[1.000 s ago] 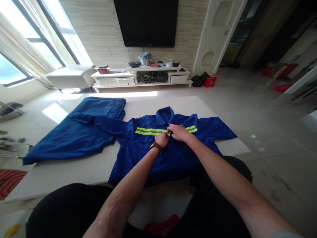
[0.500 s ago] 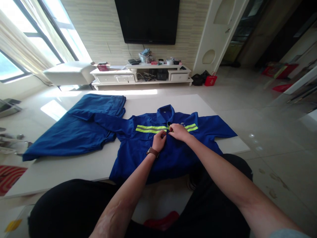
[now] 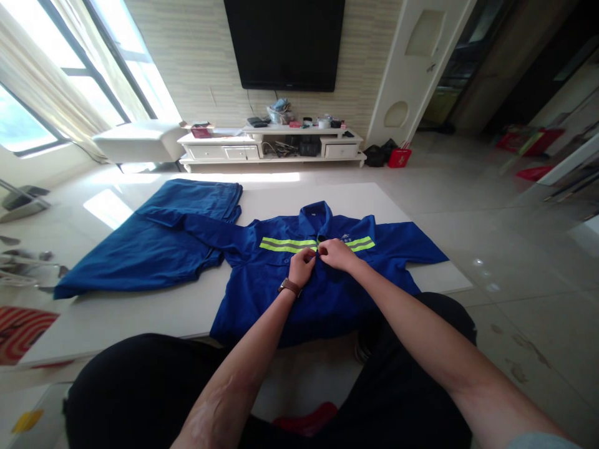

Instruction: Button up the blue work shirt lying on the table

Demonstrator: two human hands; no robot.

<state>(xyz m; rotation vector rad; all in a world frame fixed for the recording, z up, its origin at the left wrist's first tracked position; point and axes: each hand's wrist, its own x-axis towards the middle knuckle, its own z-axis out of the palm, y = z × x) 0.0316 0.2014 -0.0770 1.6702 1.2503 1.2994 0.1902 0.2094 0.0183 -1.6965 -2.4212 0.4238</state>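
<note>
A blue work jacket (image 3: 262,299) with a yellow-green and grey reflective stripe lies spread on a white table (image 3: 140,321), its collar pointing away from me and its sleeves out to the sides. My left hand (image 3: 302,267), with a watch (image 3: 290,286) on the wrist, pinches the front edge just below the stripe. Close beside it, my right hand (image 3: 337,254) is closed on the other side of the front opening, near the chest logo. The fingertips almost meet; any button between them is too small to make out.
Folded blue trousers (image 3: 150,249) lie on the table's left part, under one jacket sleeve. My knees (image 3: 140,386) are against the near edge. Beyond the table stand a low white TV cabinet (image 3: 219,151) and a white padded bench (image 3: 135,142).
The view has shifted slightly. Both hands stay on the front opening below the collar, and my right hand has moved slightly down, uncovering more of the chest logo.
</note>
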